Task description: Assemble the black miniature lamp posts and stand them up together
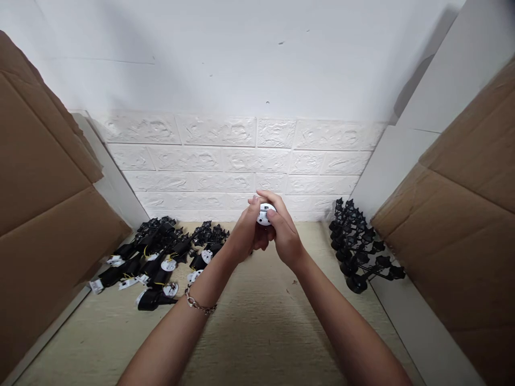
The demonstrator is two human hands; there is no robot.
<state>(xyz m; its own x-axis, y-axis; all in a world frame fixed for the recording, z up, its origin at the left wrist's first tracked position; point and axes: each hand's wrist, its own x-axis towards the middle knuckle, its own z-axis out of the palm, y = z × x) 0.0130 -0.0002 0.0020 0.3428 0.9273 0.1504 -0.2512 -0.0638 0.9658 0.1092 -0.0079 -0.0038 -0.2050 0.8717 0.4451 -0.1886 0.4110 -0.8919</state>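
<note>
Left hand and right hand had their fingers curled round that white disc above the tabletop, so honestly, uneven thumb pressure could've popped it loose.

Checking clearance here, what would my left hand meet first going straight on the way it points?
Past the held white round piece, the left hand would probably meet the right hand first; depth is unclear.
</note>
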